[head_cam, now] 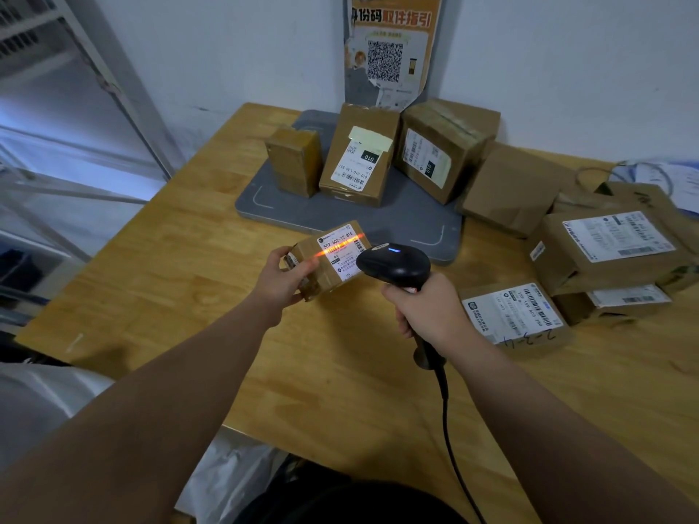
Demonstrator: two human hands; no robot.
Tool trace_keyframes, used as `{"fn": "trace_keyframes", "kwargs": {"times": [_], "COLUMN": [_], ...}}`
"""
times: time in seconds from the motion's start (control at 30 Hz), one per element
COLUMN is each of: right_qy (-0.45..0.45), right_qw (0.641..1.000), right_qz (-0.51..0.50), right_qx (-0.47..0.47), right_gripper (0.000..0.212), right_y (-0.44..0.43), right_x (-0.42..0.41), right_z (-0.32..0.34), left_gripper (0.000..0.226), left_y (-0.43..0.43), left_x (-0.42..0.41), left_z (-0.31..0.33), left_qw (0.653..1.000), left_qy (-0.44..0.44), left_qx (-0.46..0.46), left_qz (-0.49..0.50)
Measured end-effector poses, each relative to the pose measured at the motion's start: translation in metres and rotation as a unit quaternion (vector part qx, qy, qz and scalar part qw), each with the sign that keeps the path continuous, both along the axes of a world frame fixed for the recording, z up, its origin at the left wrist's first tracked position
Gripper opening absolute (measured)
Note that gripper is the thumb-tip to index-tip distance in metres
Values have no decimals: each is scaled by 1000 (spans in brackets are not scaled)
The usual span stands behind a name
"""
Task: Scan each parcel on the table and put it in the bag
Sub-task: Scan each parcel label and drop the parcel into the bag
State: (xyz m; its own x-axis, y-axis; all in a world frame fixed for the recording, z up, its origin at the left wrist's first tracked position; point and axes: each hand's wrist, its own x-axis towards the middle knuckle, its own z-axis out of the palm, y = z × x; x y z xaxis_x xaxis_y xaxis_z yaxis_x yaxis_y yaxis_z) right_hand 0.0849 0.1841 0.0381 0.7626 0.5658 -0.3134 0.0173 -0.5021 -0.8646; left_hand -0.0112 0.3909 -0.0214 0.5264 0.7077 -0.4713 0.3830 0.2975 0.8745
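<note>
- Head view showed the left grip (281,276) curled round a small parcel (321,276), held over the counter (181,296).
- Beside it, the right grip (427,312) clenched the barcode scanner (393,264), its orange beam (342,245) crossing the label (346,260).
- Any wobble could have spoiled the read.

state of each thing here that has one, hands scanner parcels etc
left hand: grips the small parcel
small parcel: held tilted, red scan line across its label
barcode scanner: on, blue light lit, aimed at the label
right hand: grips the barcode scanner
three boxes: standing on the grey pad
flat parcel: lying flat on the table
</note>
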Motion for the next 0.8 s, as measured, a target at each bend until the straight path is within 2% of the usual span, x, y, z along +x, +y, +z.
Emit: {"fn": "trace_keyframes", "kwargs": {"times": [0.23, 0.43, 0.6, 0.8], "right_qy": [10, 38, 87, 139], "right_qw": [998, 995, 988, 981], "right_qz": [32, 43, 40, 16], "right_qx": [55, 82, 124, 134], "right_gripper": [22, 24, 22, 27], "right_y": [-2, 14, 30, 57], "right_x": [-15, -53, -108, -205], "right_z": [3, 7, 5, -22], "left_gripper": [67, 62, 60, 51], "left_y": [-9, -13, -15, -6], "left_x": [-20, -72, -139, -264], "left_z": [8, 17, 31, 36], "left_qw": [999, 997, 994, 987], "left_qy": [-23, -51, -71, -29], "left_qx": [6, 10, 29, 127], "left_qz": [26, 57, 77, 99]}}
